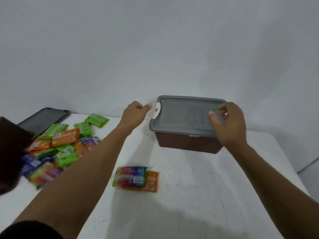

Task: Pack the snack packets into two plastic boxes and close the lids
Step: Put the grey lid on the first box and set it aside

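Done: lid (186, 116) sits on brown box (188, 144).
Remaining: packet pile (58, 145) loose; second lid (43, 119) off.
Left hand (134, 112): curled, empty, beside latch (157, 111).
Right hand (229, 123): bent over the lid's end, hold unclear.

A dark brown shape (12, 152) at the left edge is cut off and blurred, so I cannot tell what it is. It hides the near end of the loose lid (44, 119) behind it. My left forearm (96, 163) covers part of the packet pile (58, 145), and the print there is too smeared to read. The orange packet (152, 182) lies half under the multicoloured packet (131, 176). My right hand (229, 123) hides the right end of the grey lid (186, 114), so I cannot judge its grip. The brown box (186, 144) keeps its contents out of sight.
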